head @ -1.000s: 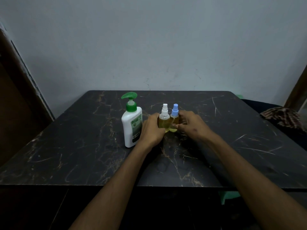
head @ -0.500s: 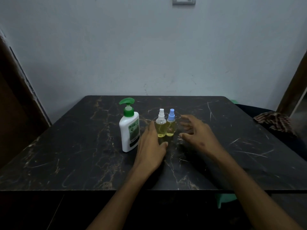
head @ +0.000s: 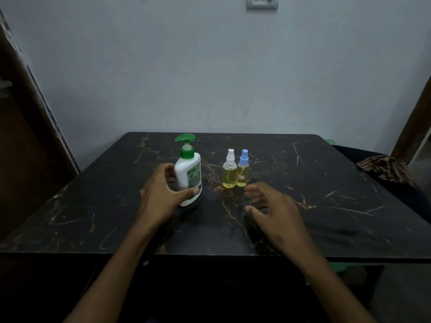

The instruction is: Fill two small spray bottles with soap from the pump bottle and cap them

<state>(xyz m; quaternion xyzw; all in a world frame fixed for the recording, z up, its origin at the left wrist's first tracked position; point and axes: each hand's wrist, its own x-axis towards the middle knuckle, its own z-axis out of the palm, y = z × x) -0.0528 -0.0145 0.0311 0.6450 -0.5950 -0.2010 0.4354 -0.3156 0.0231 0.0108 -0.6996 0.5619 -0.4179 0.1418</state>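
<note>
— While the left hand (head: 161, 197) wraps the pump bottle (head: 189, 176), what are its fingers doing?

— Thumb (head: 189, 191) across the front of the label, the other fingers curled round the far side. It grips the white body low down, and the bottle stands upright on the tabletop (head: 326, 183), left of the middle, green pump head on top.

— And the two spray bottles?

— Standing side by side, touching, near the middle of the tabletop and a little toward its far edge. The white-capped spray bottle (head: 230, 173) is on the left, the blue-capped spray bottle (head: 243, 172) on the right. Both are capped and show yellow liquid inside.

— Is the right hand (head: 275, 210) on them?

— No. It hovers just nearside of the blue-capped one, not touching, fingers loosely spread and slightly bent, holding nothing.

— Anything else about?

— A wall switch plate (head: 262, 2) high on the wall, and a patterned cloth (head: 384, 169) beyond the right edge of the tabletop.
</note>
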